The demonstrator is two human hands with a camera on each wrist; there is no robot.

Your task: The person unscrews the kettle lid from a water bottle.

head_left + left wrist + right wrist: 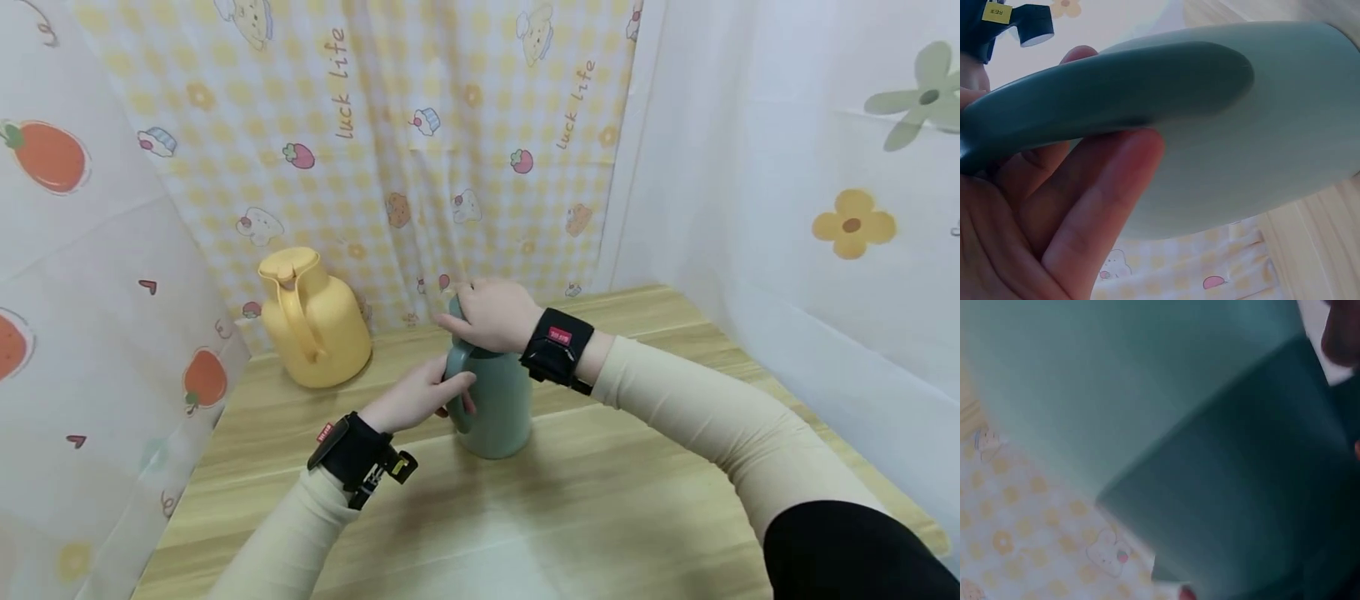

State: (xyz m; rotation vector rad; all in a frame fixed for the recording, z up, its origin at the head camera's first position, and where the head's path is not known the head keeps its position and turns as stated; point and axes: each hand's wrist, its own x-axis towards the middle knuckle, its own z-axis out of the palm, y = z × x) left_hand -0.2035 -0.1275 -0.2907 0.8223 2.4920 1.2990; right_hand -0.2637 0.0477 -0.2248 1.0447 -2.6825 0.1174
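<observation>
A green thermos jug (498, 412) stands on the table right of centre. My left hand (416, 396) grips its darker green handle (1110, 90), with fingers curled round it in the left wrist view. Over the top of the jug lies my right hand (497, 315), holding the dark green lid (455, 310) from above. The right wrist view shows the dark top part (1229, 481) up close against the paler body (1116, 369), with fingertips at its edges. Most of the lid is hidden beneath the right hand.
A yellow thermos jug (337, 325) stands at the back left of the wooden table (637, 500), its handle facing me. A checked curtain (450, 75) hangs behind. White patterned sheets (750, 150) close off both sides.
</observation>
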